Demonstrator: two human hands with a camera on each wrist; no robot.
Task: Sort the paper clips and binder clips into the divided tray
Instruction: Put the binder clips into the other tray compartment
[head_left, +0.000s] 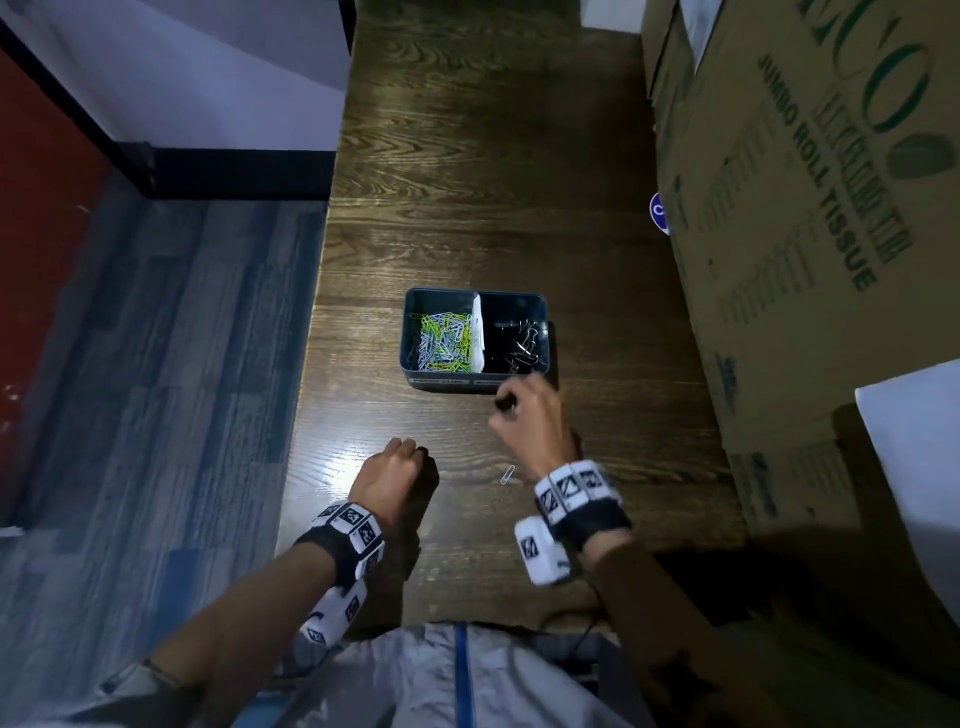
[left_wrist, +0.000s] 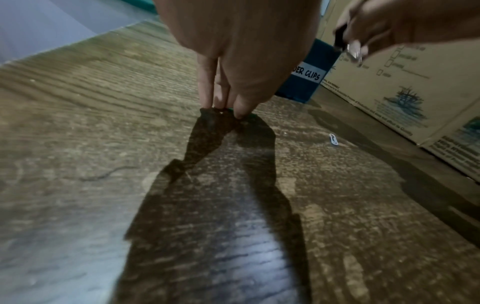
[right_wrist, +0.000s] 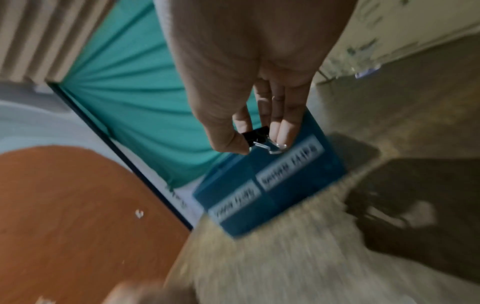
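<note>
Head view shows the tray (head_left: 474, 376) with coloured paper clips on its left side and binder clips on the right. It hides what my right hand (head_left: 527, 415) pinches; right wrist view shows a black binder clip (right_wrist: 255, 135). My left hand (left_wrist: 233, 51) fingertips press the table (left_wrist: 103, 102), maybe pinching something there, can't tell.

Tray labels (right_wrist: 262, 183) smeared by motion blur, unreadable; in the left wrist view cut to "DER CLIPS" behind the left hand (left_wrist: 241, 51). Something small under the left fingertips (left_wrist: 240, 111), green edge only, too hidden to name. Carton (head_left: 810, 208) cropped at the frame edge. Bench (right_wrist: 272, 267) streaked, grain lost.
</note>
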